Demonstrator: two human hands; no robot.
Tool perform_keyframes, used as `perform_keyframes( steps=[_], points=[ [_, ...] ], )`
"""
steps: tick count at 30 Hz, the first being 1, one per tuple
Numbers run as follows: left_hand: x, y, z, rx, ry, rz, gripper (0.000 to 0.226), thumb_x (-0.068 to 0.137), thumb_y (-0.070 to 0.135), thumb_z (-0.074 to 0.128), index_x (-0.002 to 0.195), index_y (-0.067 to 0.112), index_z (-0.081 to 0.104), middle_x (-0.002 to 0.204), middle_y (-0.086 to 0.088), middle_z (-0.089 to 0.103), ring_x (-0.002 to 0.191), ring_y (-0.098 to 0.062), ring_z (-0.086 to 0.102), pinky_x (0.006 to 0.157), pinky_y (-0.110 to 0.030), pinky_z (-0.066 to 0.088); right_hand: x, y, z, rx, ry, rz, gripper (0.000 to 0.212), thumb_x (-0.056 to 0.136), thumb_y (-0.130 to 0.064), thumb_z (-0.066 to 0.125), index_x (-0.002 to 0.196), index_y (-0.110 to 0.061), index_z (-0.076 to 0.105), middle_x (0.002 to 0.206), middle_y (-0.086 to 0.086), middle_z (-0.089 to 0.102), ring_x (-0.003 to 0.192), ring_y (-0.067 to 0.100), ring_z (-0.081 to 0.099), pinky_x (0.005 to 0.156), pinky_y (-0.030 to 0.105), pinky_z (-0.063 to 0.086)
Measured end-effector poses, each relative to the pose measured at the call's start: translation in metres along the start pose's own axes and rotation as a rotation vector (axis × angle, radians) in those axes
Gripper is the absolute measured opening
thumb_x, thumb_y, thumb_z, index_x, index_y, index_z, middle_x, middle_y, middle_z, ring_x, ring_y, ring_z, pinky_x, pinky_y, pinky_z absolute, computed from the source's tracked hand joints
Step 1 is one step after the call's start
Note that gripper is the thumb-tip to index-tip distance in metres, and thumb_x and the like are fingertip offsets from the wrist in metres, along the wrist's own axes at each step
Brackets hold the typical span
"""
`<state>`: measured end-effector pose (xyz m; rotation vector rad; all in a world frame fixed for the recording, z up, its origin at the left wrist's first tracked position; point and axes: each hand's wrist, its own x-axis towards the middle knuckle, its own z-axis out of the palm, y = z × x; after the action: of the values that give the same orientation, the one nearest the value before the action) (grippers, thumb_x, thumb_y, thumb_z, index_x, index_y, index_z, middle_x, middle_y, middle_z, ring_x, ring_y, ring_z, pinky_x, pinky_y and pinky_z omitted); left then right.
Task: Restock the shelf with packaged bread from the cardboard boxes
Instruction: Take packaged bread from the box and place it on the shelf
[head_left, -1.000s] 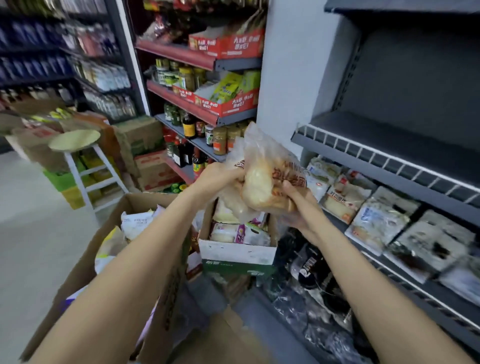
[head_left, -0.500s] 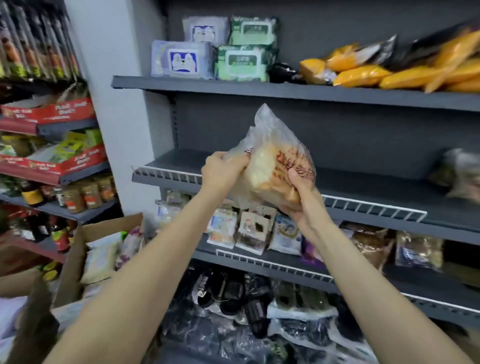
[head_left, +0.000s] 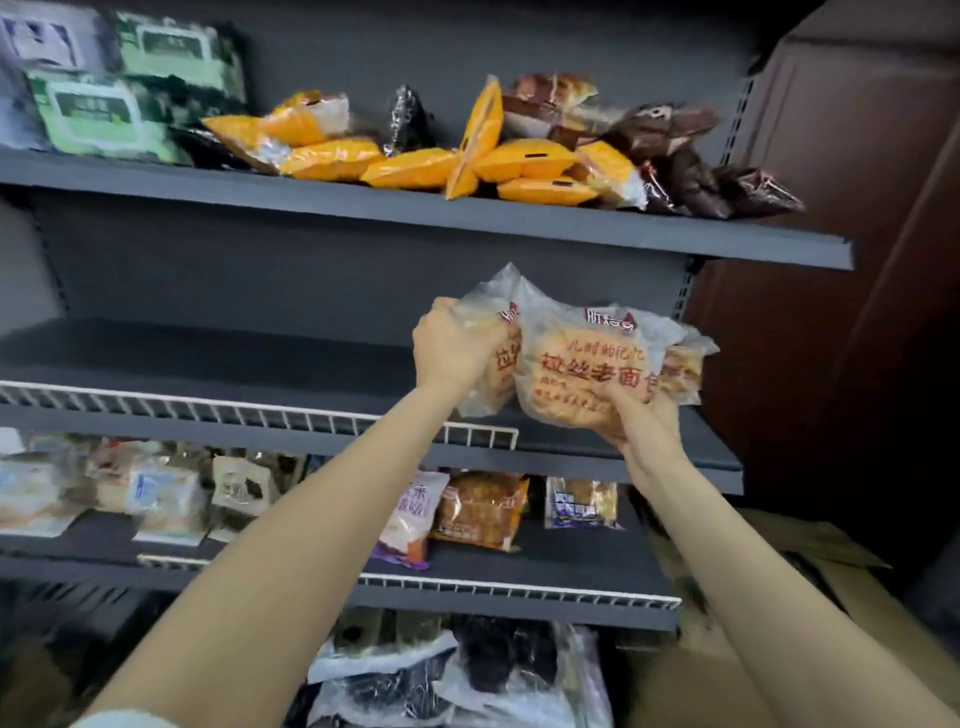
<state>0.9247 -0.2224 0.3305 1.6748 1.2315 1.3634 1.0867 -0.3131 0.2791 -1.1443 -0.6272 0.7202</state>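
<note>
- Here, the biggest thing I see is the dark grey metal shelving unit (head_left: 363, 291), with several boards one above the other and a grey back wall.
- At the right stands a tall dark brown panel (head_left: 852, 260), just beside the shelving unit.
- The middle board (head_left: 156, 364) has a white wire fence (head_left: 260, 410) along its front edge; the fence ends near the left forearm.
- On the top board lie the orange plastic snack packets (head_left: 415, 166) in a loose heap; one of them stands on its edge. Right of them are the dark brown wrapped pastries (head_left: 691, 171), and at the far left the green and white packs (head_left: 119, 104), which are blurred.
- On the board below the middle one I see the small mixed bread packets (head_left: 467, 512), some standing, some lying.
- At the bottom right there is a brown cardboard box (head_left: 779, 597), partly hidden behind the right arm.
- The clear plastic bags of round golden bread with red printed letters (head_left: 582, 364) are held up in front of the middle board, at its right part. I count at least two bags, maybe three; they overlap, so I cannot tell exactly. I cannot tell if they touch the board.
- My left hand (head_left: 457, 348) grips the left side of the bags, with the fingers curled around the plastic.
- My right hand (head_left: 639, 415) holds the bags from below at the right, with the fingers closed on the lower edge.
</note>
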Motion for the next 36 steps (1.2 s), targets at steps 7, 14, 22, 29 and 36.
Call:
perform_keyframes(
  steps=[7, 14, 22, 29, 36],
  points=[
    [0.038, 0.010, 0.097, -0.031, -0.299, -0.004, 0.061, 0.076, 0.035, 0.073, 0.129, 0.016, 0.049, 0.121, -0.004, 0.058, 0.112, -0.020, 0.057, 0.095, -0.032, 0.049, 0.052, -0.016, -0.082, 0.081, 0.058, -0.050, 0.027, 0.064, -0.006, 0.055, 0.089, -0.013, 0.057, 0.097, 0.006, 0.064, 0.091, 0.028, 0.061, 0.071, 0.036, 0.050],
    [0.048, 0.010, 0.188, -0.081, -0.701, -0.002, 0.042, 0.086, 0.031, 0.064, 0.125, 0.017, 0.056, 0.119, -0.002, 0.063, 0.110, -0.017, 0.058, 0.093, -0.029, 0.047, 0.082, -0.016, -0.118, 0.147, 0.090, -0.061, 0.024, 0.063, -0.008, 0.047, 0.084, -0.014, 0.057, 0.089, 0.000, 0.066, 0.085, 0.021, 0.060, 0.071, 0.033, 0.049],
    [0.057, 0.001, 0.246, 0.117, -0.658, -0.019, 0.038, 0.092, 0.027, 0.054, 0.129, 0.017, 0.052, 0.128, -0.005, 0.058, 0.115, -0.022, 0.055, 0.095, -0.031, 0.046, 0.125, -0.018, -0.152, 0.134, 0.045, 0.004, 0.022, 0.059, -0.008, 0.047, 0.079, -0.016, 0.054, 0.088, 0.003, 0.064, 0.085, 0.023, 0.059, 0.070, 0.034, 0.047],
    [0.043, -0.007, 0.264, 0.135, -0.527, -0.118, 0.032, 0.092, 0.032, 0.050, 0.121, 0.020, 0.052, 0.117, -0.002, 0.060, 0.104, -0.021, 0.059, 0.086, -0.032, 0.051, 0.145, -0.007, -0.170, 0.156, -0.020, 0.079, 0.023, 0.077, 0.004, 0.040, 0.085, -0.014, 0.053, 0.092, 0.003, 0.062, 0.086, 0.022, 0.059, 0.068, 0.032, 0.048],
    [0.013, -0.001, 0.247, -0.490, -0.409, -0.339, 0.058, 0.093, 0.063, 0.031, 0.127, 0.021, 0.052, 0.117, -0.007, 0.064, 0.107, -0.025, 0.062, 0.095, -0.043, 0.050, 0.143, -0.007, -0.164, 0.109, -0.082, 0.062, 0.024, 0.082, 0.007, 0.041, 0.087, -0.014, 0.051, 0.090, 0.003, 0.062, 0.083, 0.019, 0.060, 0.068, 0.033, 0.050]
  ],
)
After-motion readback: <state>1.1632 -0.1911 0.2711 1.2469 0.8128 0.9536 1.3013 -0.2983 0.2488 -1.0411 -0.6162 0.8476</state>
